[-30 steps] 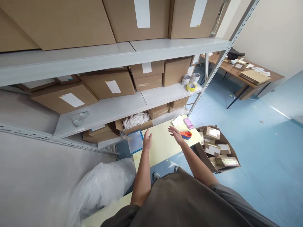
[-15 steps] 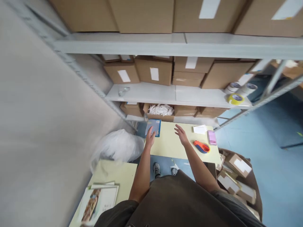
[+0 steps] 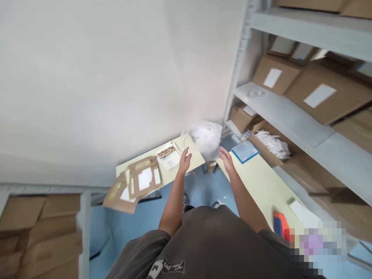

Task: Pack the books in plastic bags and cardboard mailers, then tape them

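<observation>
My left hand [image 3: 185,161] is raised with its fingers apart and holds nothing, near the right end of a pale table where white printed sheets [image 3: 171,161] lie. My right hand [image 3: 226,158], also empty with fingers spread, is over the near corner of a second pale table [image 3: 255,182]. A blue-edged folder [image 3: 245,151] lies just right of my right hand. Flattened brown cardboard [image 3: 143,176] rests left of the sheets. An orange and blue tool [image 3: 280,225] sits farther down the second table.
A white plastic bag [image 3: 206,137] stands on the floor between the tables. Metal shelves [image 3: 290,112] with cardboard boxes rise at the right, one open box holding white pieces [image 3: 273,144]. More boxes [image 3: 52,232] fill a rack at the lower left.
The view has swung left, bringing the cardboard and left rack into sight and shifting the shelves rightward. Both hands remain raised and empty.
</observation>
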`<state>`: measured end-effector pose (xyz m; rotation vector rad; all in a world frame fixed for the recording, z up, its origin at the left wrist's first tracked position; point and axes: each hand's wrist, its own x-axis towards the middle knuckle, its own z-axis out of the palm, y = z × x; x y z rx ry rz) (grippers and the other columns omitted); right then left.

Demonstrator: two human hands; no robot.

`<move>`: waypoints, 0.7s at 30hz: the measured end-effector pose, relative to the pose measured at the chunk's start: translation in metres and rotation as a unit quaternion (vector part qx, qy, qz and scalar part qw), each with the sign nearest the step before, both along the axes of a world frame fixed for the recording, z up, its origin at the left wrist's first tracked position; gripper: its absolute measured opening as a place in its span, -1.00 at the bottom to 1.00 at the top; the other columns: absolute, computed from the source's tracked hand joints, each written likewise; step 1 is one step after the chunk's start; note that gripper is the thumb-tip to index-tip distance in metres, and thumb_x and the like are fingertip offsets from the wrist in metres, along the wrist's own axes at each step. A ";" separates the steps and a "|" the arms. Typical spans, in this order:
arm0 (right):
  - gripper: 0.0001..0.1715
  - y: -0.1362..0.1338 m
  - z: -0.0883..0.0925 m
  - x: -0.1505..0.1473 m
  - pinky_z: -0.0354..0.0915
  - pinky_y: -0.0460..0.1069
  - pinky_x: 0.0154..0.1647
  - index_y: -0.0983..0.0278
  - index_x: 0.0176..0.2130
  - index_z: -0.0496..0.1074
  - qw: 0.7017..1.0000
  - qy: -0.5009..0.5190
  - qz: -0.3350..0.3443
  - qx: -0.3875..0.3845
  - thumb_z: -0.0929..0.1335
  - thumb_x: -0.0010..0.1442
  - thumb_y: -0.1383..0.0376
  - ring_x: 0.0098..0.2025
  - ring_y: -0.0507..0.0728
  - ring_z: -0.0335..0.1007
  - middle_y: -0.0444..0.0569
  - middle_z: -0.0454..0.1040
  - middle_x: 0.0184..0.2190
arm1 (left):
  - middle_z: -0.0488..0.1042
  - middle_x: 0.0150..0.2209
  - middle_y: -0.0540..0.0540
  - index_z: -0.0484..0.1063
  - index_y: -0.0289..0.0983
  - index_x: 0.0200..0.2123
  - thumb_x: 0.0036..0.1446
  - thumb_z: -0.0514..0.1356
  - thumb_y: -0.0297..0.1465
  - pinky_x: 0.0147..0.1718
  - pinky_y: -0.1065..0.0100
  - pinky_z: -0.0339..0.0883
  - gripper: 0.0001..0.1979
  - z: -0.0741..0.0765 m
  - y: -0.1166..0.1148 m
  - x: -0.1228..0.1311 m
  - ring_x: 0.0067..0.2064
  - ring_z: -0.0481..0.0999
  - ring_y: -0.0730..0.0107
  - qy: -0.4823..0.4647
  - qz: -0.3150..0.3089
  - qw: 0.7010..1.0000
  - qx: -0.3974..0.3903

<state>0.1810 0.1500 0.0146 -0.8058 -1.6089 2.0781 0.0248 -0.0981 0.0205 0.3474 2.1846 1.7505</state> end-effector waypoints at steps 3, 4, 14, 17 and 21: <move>-0.17 -0.061 0.000 -0.049 0.31 0.28 0.41 0.06 0.33 0.51 0.998 -0.002 0.067 0.007 0.47 0.17 -0.15 0.46 0.38 0.31 0.02 0.40 0.44 | 0.28 0.51 -0.16 0.39 -0.08 0.43 0.43 0.26 -0.19 0.40 0.07 0.26 -0.44 -0.002 -0.084 -0.010 0.50 0.28 0.00 -0.012 0.076 0.997 0.007; -0.17 -0.083 -0.001 -0.063 0.31 0.27 0.41 0.06 0.33 0.51 0.996 -0.003 0.086 0.010 0.47 0.17 -0.14 0.46 0.37 0.31 0.02 0.39 0.44 | 0.28 0.51 -0.16 0.39 -0.09 0.43 0.43 0.26 -0.19 0.41 0.07 0.26 -0.44 -0.005 -0.111 -0.012 0.50 0.28 0.00 -0.013 0.098 0.995 0.012; -0.18 -0.342 -0.024 -0.174 0.23 0.30 0.45 0.02 0.33 0.52 0.968 -0.033 0.249 0.000 0.49 0.16 -0.12 0.50 0.37 0.23 -0.03 0.41 0.43 | 0.35 0.47 -0.19 0.39 -0.14 0.44 0.38 0.28 -0.23 0.46 0.06 0.18 -0.40 -0.062 -0.388 -0.037 0.51 0.28 0.02 -0.070 0.270 0.960 0.011; -0.22 -0.415 -0.042 -0.199 0.23 0.30 0.46 0.02 0.31 0.53 0.957 -0.053 0.284 -0.001 0.49 0.18 -0.10 0.50 0.36 0.24 -0.03 0.46 0.40 | 0.36 0.47 -0.19 0.39 -0.14 0.44 0.38 0.29 -0.21 0.48 0.10 0.15 -0.39 -0.085 -0.463 -0.041 0.52 0.27 0.04 -0.108 0.311 0.944 -0.004; -0.22 -0.487 -0.075 -0.224 0.25 0.29 0.45 0.05 0.33 0.52 0.945 -0.095 0.314 0.002 0.49 0.19 -0.06 0.45 0.35 0.31 -0.02 0.50 0.36 | 0.38 0.45 -0.26 0.40 -0.20 0.41 0.31 0.36 -0.19 0.46 0.09 0.18 -0.35 -0.116 -0.539 -0.036 0.50 0.30 0.02 -0.146 0.354 0.924 -0.018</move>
